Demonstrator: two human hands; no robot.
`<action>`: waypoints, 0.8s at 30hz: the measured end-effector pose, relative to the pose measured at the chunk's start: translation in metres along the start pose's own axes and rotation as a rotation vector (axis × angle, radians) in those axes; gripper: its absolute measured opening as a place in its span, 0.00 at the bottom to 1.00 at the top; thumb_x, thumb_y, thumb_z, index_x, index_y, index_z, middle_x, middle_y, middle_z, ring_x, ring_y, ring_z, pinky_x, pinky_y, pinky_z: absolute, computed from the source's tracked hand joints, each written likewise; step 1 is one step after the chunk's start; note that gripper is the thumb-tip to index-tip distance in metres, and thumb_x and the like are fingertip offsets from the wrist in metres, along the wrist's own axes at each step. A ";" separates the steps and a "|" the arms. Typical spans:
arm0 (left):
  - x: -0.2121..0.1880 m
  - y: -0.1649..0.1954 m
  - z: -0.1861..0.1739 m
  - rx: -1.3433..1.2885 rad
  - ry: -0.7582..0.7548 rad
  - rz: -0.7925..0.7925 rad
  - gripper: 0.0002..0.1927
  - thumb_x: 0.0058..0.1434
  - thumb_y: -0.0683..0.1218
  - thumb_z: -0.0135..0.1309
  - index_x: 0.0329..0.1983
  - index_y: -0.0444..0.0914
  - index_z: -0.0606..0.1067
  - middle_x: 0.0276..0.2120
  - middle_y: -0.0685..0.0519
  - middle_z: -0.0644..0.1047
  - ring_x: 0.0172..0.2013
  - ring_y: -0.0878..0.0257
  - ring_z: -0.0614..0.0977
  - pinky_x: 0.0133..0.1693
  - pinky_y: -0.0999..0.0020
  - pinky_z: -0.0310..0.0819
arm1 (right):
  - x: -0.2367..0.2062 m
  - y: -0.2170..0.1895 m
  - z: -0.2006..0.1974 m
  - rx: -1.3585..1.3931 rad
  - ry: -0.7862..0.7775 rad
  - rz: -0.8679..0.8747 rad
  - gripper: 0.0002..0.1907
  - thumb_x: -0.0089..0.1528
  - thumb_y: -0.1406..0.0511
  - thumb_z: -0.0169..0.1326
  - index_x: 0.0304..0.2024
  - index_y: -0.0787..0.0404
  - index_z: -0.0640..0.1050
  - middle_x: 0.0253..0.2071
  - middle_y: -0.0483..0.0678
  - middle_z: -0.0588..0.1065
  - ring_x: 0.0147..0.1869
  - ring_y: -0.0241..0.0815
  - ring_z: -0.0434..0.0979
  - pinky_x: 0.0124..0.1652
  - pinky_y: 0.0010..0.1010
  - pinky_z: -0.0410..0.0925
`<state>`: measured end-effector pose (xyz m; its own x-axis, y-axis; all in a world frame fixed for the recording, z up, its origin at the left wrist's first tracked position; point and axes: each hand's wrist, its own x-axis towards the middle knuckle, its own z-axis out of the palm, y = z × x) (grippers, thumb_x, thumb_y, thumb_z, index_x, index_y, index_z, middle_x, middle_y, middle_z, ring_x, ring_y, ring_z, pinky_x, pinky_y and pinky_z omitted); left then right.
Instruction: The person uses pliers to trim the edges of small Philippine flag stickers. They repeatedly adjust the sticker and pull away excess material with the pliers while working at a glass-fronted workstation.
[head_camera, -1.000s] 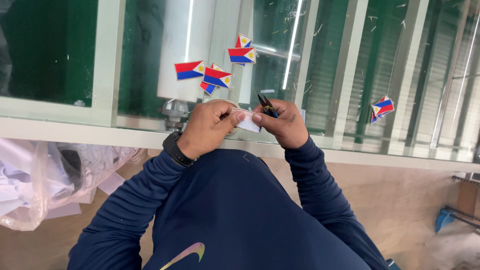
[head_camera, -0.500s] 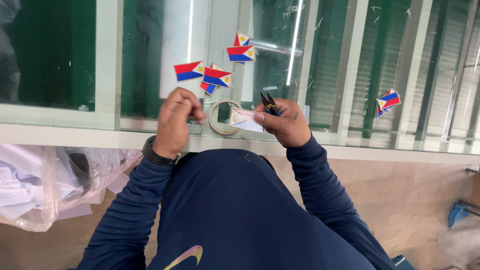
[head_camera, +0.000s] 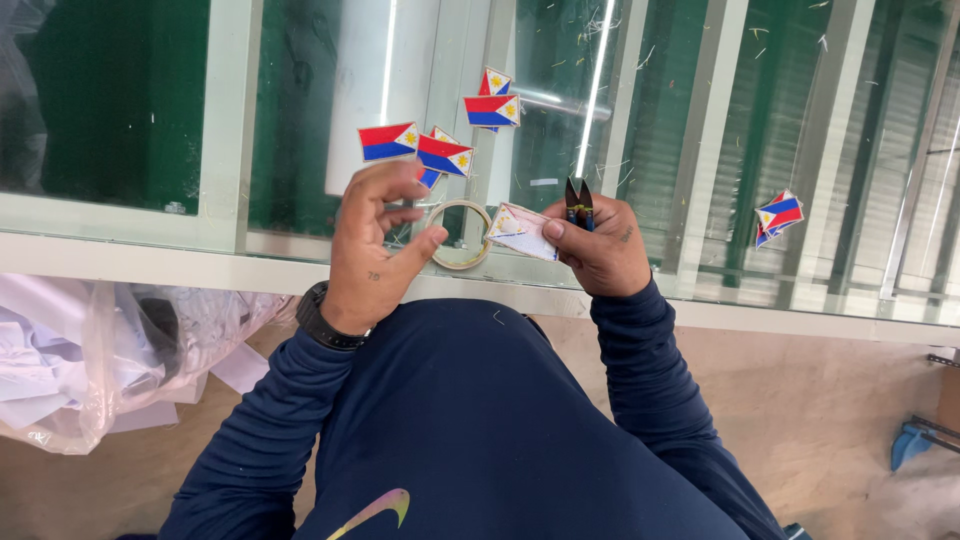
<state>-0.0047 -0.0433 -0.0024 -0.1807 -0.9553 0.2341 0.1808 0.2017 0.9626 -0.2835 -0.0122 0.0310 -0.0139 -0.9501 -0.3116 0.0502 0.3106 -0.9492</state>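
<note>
Pinching flag patch (head_camera: 522, 230) and snips (head_camera: 578, 202), right hand (head_camera: 600, 245); left hand (head_camera: 375, 250) raised, fingers spread, empty.

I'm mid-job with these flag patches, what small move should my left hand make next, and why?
Probably close the left hand on the tape ring: its thumb touches the ring with the fingers open, while the right hand holds a flag patch and snips.

Around one roll of clear tape (head_camera: 461, 234) on the glass bench (head_camera: 300, 215) lie about four flag patches (head_camera: 444, 155) just above it, two or so flag patches (head_camera: 779, 215) well to its right, one flag patch (head_camera: 522, 231) and one pair of snips (head_camera: 578, 201) just beside it.
</note>
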 end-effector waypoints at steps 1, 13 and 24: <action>0.002 0.005 -0.002 0.027 -0.035 0.048 0.27 0.66 0.44 0.64 0.62 0.33 0.66 0.59 0.46 0.67 0.56 0.63 0.75 0.54 0.70 0.74 | 0.000 0.000 0.001 0.008 -0.006 0.002 0.09 0.62 0.67 0.62 0.38 0.69 0.80 0.25 0.45 0.74 0.24 0.29 0.65 0.25 0.22 0.59; 0.020 0.010 0.033 0.044 -0.340 -0.487 0.13 0.67 0.49 0.60 0.38 0.32 0.80 0.27 0.54 0.77 0.28 0.73 0.74 0.31 0.74 0.70 | 0.000 0.005 0.012 0.196 -0.068 -0.037 0.19 0.67 0.59 0.61 0.45 0.73 0.82 0.24 0.44 0.71 0.25 0.30 0.64 0.27 0.23 0.58; 0.003 0.016 0.050 0.226 -0.161 -0.076 0.10 0.71 0.45 0.55 0.44 0.32 0.79 0.30 0.51 0.81 0.29 0.67 0.84 0.32 0.72 0.77 | -0.019 0.023 0.039 -0.173 0.171 -0.256 0.09 0.66 0.67 0.58 0.40 0.70 0.81 0.32 0.47 0.79 0.34 0.32 0.76 0.35 0.24 0.70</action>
<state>-0.0511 -0.0319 0.0203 -0.3396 -0.9267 0.1609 -0.0560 0.1907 0.9801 -0.2434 0.0117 0.0167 -0.1719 -0.9838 -0.0513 -0.1461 0.0770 -0.9863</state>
